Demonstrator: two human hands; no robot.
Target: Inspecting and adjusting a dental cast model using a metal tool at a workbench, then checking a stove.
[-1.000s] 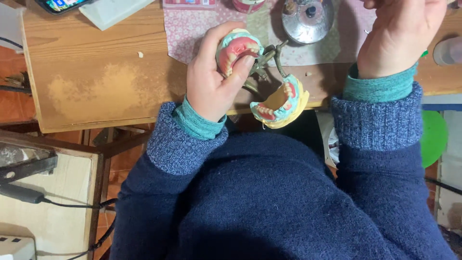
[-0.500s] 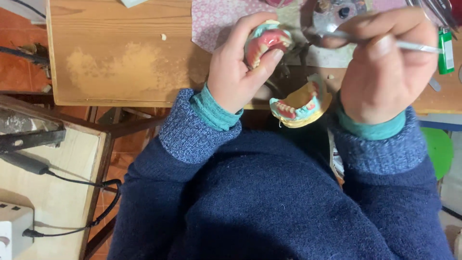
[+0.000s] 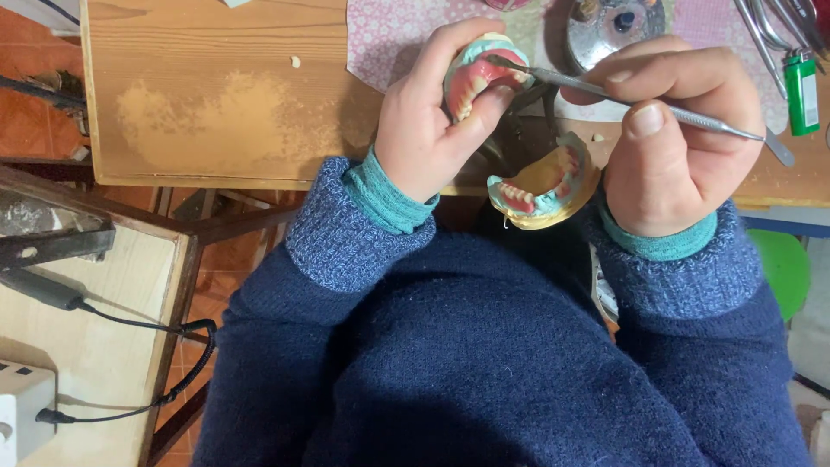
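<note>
Slip risk: your right hand (image 3: 670, 143) grips metal carving tool (image 3: 622, 99), tip touching denture model (image 3: 484, 78) clamped in left hand (image 3: 428, 130); excess pressure gouges wax.

Wooden workbench (image 3: 216, 104) with a pale dusty patch, beyond the hands a pink patterned cloth (image 3: 389, 35), on it a round metal dish (image 3: 616, 26), perhaps a burner, right of the grip a green lighter (image 3: 802, 91), steel instruments (image 3: 765, 26)

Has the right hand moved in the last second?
Yes. The right hand came down from the pink cloth toward the body, and the metal tool it holds now has its tip at the upper denture.
</note>
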